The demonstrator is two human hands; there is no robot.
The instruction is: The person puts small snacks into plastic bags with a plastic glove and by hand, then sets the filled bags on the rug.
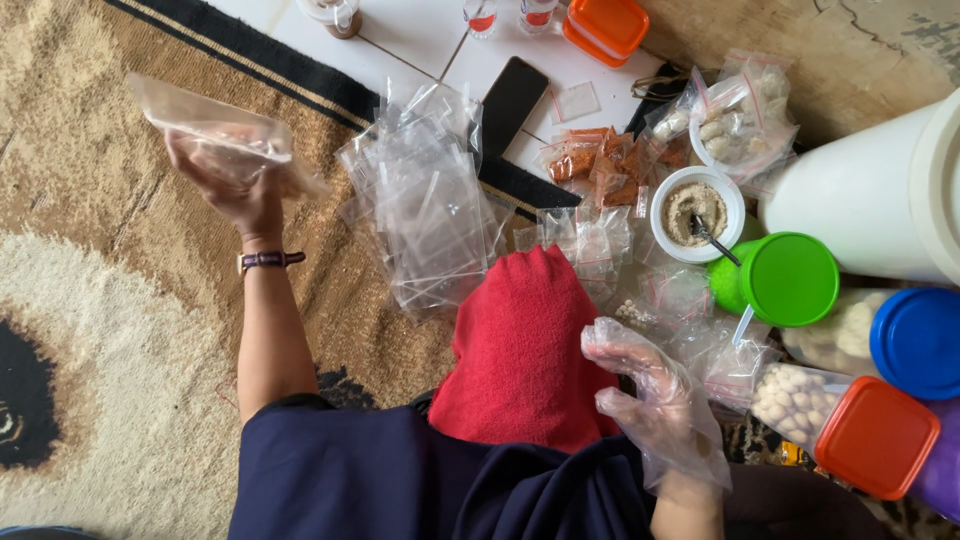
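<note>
My left hand (pixel 238 190) is raised over the brown rug and holds a clear plastic bag (pixel 215 128) with something pale inside. A watch sits on that wrist. My right hand (pixel 655 400) wears a loose clear plastic glove and hovers beside a red cloth (pixel 520 345) on my lap, fingers apart and holding nothing. A pile of empty clear zip bags (pixel 430 200) lies on the rug between the hands.
A white bowl (pixel 697 213) of brown powder with a spoon, a green lidded jar (pixel 785 278), orange-lidded (pixel 870 435) and blue-lidded (pixel 915 340) containers, a large white tub (pixel 860 195), filled snack bags (pixel 610 160) and a black phone (pixel 513 100) crowd the right side.
</note>
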